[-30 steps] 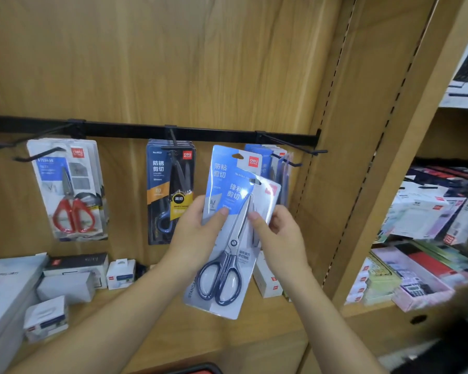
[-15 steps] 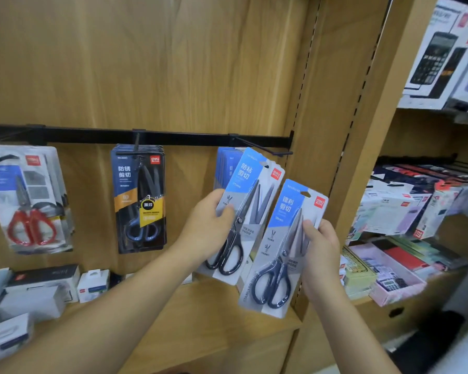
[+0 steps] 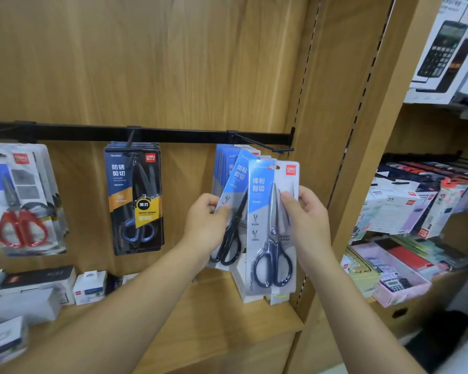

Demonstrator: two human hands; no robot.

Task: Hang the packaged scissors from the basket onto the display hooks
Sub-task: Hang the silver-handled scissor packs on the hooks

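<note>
My right hand [image 3: 307, 220] pinches a blue-and-grey scissors pack [image 3: 270, 228] by its right edge and holds it upright below the right hook [image 3: 262, 143]. My left hand [image 3: 207, 224] grips a second blue scissors pack [image 3: 234, 211], tilted, with its top leaning right. Behind both, several blue packs [image 3: 222, 163] hang on that hook. The hook's tip sticks out above the held packs. The basket is not in view.
A black rail [image 3: 173, 133] crosses the wooden back panel. Dark scissors packs [image 3: 134, 198] hang at its middle and red-handled scissors packs [image 3: 19, 201] at the left. Small boxes [image 3: 89, 286] line the shelf below. The shelf unit on the right holds calculators [image 3: 443, 49] and boxed goods [image 3: 405, 209].
The two packs, first held together in front of me, were pulled apart. My right hand has since raised its pack upright, closer to the hook and next to the left hand's pack.
</note>
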